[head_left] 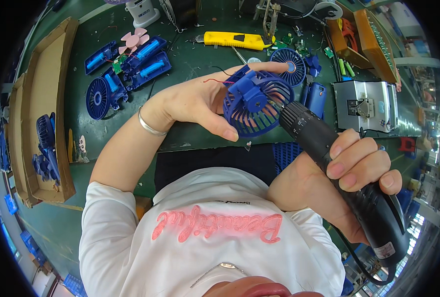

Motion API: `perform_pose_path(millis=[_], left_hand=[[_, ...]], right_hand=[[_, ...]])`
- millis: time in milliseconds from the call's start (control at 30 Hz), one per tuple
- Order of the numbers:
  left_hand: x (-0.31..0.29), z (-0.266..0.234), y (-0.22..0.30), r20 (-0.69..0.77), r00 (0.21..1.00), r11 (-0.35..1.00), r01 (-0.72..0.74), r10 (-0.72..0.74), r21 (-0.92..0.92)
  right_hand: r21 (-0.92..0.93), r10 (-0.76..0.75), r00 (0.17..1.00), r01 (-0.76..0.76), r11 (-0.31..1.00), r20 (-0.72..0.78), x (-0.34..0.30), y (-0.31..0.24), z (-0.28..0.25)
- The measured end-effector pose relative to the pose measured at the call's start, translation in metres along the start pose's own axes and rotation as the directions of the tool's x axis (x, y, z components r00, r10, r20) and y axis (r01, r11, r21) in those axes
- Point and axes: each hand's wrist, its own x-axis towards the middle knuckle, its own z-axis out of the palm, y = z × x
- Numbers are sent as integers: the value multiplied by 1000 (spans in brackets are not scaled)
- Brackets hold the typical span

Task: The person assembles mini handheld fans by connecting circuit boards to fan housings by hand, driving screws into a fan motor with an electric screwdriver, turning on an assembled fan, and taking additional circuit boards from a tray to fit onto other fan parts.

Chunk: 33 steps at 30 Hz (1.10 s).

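Note:
My left hand (200, 99) is wrapped round a blue plastic fan housing (252, 96), with a round slatted cage and a motor mount in its middle. A red and a black wire stick out from its left side. In my right hand (363, 166) is a black electric screwdriver (319, 138), its fingers curled round the body and its tip reaching the fan housing by the motor mount. Whether the bit sits in a screw is too small to tell. Just beyond the housing lies a round blue fan grille (290, 67), beside a blue handle shell (315, 98).
Opened blue fan bodies (145, 59) and a pink fan blade (134, 39) lie at the left. A yellow utility knife (234, 39) is at the back. A cardboard tray (44, 104) stands far left; a metal box (366, 106) and a wooden box (375, 44) stand right.

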Motion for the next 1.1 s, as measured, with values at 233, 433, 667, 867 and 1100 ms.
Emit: perform_pose_path(millis=[233,433,667,867,1100], left_hand=[[-1,3,1,-65,997,1000,29,-30,-8],[3,-1,0,-48,998,999,-37,35,-36],[-2,1,3,-174,985,998,-11,1,-59],[-1,7,7,-161,987,996,1,-16,-93],[-1,5,4,-175,985,996,-24,7,-90]], right_hand=[[4,-38,999,37,999,18,-2,5,1],[-78,-74,996,70,994,-43,0,0,-1],[-378,-350,829,184,907,-436,35,3,-69],[-291,58,928,-174,941,-369,23,59,-129],[87,402,622,-473,877,-672,-9,65,-139]])
